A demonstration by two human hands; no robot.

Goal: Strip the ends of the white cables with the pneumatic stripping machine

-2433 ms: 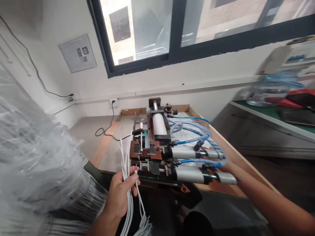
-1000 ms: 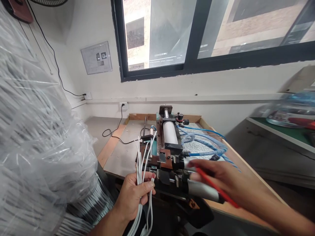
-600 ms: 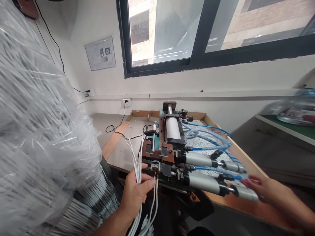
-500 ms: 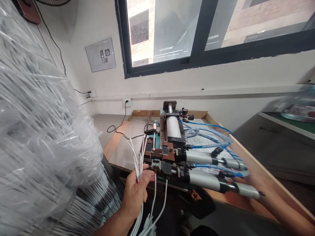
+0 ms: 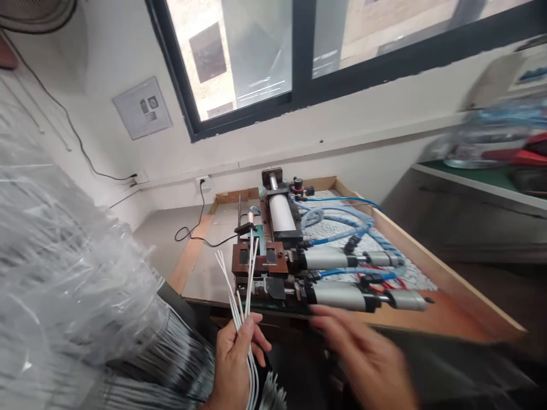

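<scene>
My left hand [image 5: 235,359] is closed around several white cables [image 5: 233,302], whose upper ends fan out in front of a pneumatic machine [image 5: 260,259]. My right hand [image 5: 363,359], blurred by motion, reaches in from the lower right with its fingers stretched out and nothing visible in them. It is just in front of the machine's lower silver cylinder [image 5: 342,295]. Below, beside my left hand, hangs a bunch of cut cable ends [image 5: 272,393].
Plastic-wrapped bundles of cables [image 5: 72,267] fill the left side. The machine stands on a wood-edged bench [image 5: 431,267] with blue air hoses [image 5: 342,228]. A green-topped shelf [image 5: 482,173] holding a plastic bottle is at the right, below the window [image 5: 256,57].
My right hand has come from the far right to the machine's front. The two cables with red tips no longer show at the machine. My left hand still holds its cables; the view has shifted right.
</scene>
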